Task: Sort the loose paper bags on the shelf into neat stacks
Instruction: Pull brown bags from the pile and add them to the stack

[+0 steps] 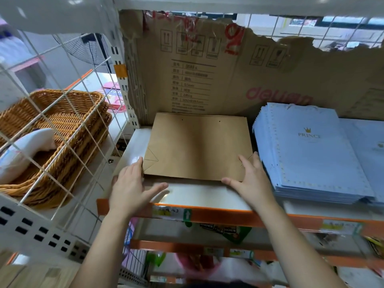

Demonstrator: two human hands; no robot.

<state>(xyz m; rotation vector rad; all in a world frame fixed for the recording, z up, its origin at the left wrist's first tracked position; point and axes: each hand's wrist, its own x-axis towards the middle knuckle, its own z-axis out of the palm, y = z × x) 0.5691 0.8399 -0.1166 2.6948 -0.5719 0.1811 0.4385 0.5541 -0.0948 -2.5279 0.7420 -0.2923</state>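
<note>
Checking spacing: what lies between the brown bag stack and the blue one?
Head view: only a narrow gap, the right hand at its near end.

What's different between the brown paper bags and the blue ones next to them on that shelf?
The brown bags are plain; the blue bags carry a gold crown, lettering and a dotted border. The brown stack looks thin, the blue one thicker. The brown edges line up; the blue edges are fanned out on the left side. Both stacks lie flat on the same shelf.
</note>
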